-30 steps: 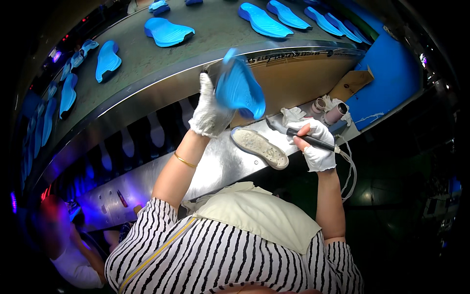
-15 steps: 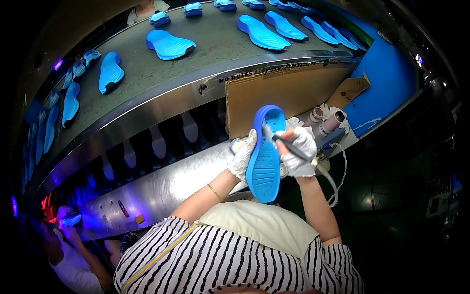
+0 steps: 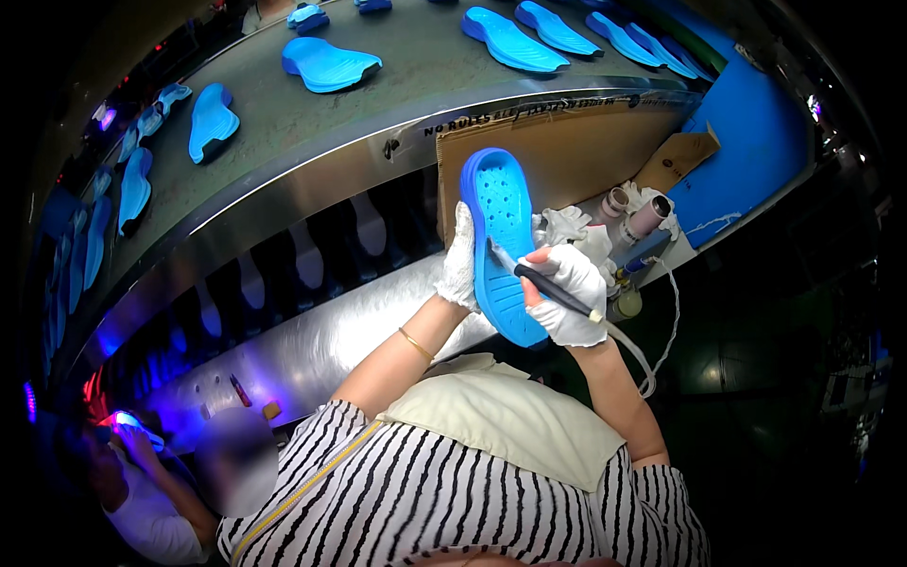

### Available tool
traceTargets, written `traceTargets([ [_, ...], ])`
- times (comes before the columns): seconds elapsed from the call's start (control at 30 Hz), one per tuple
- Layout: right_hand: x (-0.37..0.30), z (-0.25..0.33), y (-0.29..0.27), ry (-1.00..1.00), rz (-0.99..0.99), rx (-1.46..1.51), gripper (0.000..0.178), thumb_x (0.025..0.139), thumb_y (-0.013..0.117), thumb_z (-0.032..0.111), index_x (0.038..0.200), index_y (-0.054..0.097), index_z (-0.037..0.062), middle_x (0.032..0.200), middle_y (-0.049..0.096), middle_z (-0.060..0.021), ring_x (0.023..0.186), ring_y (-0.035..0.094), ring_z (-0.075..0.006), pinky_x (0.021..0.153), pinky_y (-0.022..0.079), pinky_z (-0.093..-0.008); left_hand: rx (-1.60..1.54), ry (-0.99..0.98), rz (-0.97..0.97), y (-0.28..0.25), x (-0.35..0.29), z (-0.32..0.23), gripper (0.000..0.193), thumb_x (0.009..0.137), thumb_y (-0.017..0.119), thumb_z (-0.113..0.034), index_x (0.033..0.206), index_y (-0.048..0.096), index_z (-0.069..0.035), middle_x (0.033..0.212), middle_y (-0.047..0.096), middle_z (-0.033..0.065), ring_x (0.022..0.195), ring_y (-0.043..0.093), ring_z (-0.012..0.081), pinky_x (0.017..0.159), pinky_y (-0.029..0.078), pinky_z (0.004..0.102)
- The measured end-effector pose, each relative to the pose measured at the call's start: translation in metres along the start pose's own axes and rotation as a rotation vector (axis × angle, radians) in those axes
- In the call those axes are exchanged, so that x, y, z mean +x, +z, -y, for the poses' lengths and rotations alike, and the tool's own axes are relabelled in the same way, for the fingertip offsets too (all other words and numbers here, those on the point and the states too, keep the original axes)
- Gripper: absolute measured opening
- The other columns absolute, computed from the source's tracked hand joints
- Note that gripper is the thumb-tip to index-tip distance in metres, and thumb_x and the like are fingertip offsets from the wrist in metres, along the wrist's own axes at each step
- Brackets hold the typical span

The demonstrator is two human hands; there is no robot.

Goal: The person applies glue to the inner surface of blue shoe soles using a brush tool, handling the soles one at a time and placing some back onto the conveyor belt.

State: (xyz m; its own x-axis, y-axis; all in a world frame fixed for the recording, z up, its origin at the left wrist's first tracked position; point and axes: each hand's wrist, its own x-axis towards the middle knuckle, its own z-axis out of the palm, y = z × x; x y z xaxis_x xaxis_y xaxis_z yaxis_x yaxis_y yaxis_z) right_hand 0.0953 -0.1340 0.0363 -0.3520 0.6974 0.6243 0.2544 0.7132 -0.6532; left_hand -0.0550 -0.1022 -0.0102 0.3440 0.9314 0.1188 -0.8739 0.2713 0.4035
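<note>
My left hand (image 3: 459,262), in a white glove with bare wrist, grips the left edge of a blue shoe sole (image 3: 504,200). The sole is tilted upright in front of me, its hollow, ribbed and hole-dotted inside facing me. In my right hand (image 3: 567,295), gloved with the fingertips bare, is a black-handled brush (image 3: 548,283). A pale hose (image 3: 631,348) runs from the handle's rear end. Its light tip touches or hovers just over the inner left side of the sole's middle.
Several blue soles (image 3: 331,65) lie on the dark conveyor belt (image 3: 406,57) beyond a metal rail. A cardboard sheet (image 3: 557,161) leans below it. Pink bottles (image 3: 648,215) and white cloth stand at right. A metal shelf (image 3: 312,345) runs leftward towards a co-worker (image 3: 156,510) holding a sole.
The sole has risen and tilted, its top leaning left. My right hand's brush has moved from the upper part down to the middle left side. Left hand rose with the sole.
</note>
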Motion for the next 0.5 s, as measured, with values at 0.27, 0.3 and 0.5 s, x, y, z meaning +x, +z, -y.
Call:
traceTargets([
  [0.27, 0.0, 0.013, -0.014, 0.171, 0.137, 0.236, 0.026, 0.074, 0.067, -0.006, 0.097, 0.057, 0.0022, 0.086, 0.066, -0.006, 0.08, 0.062, -0.0107, 0.074, 0.049, -0.0241, -0.142, 0.064, 0.06, -0.006, 0.005, -0.011, 0.088, 0.079, 0.038, -0.075, 0.137, 0.035, -0.009, 0.129, 0.048, 0.0172, 0.114, 0.051, 0.0322, 0.097, 0.043, 0.0487],
  [0.3, 0.001, 0.01, -0.014, 0.189, 0.088, 0.216, 0.022, 0.074, 0.066, -0.005, 0.093, 0.059, 0.002, 0.084, 0.066, -0.0063, 0.076, 0.062, -0.0108, 0.07, 0.049, -0.024, -0.172, 0.092, 0.06, -0.007, 0.004, -0.01, 0.089, 0.079, 0.038, -0.075, 0.138, 0.034, -0.009, 0.13, 0.047, 0.0173, 0.116, 0.05, 0.0323, 0.098, 0.042, 0.0489],
  [0.5, 0.005, 0.001, -0.025, 0.276, -0.087, 0.469, 0.016, 0.077, 0.065, -0.005, 0.088, 0.056, 0.0015, 0.089, 0.065, -0.0124, 0.072, 0.061, -0.0127, 0.065, 0.05, -0.0235, -0.094, 0.009, 0.054, 0.023, -0.025, 0.003, 0.092, 0.078, 0.037, -0.076, 0.142, 0.028, -0.011, 0.139, 0.038, 0.0185, 0.121, 0.045, 0.0345, 0.102, 0.038, 0.0479],
])
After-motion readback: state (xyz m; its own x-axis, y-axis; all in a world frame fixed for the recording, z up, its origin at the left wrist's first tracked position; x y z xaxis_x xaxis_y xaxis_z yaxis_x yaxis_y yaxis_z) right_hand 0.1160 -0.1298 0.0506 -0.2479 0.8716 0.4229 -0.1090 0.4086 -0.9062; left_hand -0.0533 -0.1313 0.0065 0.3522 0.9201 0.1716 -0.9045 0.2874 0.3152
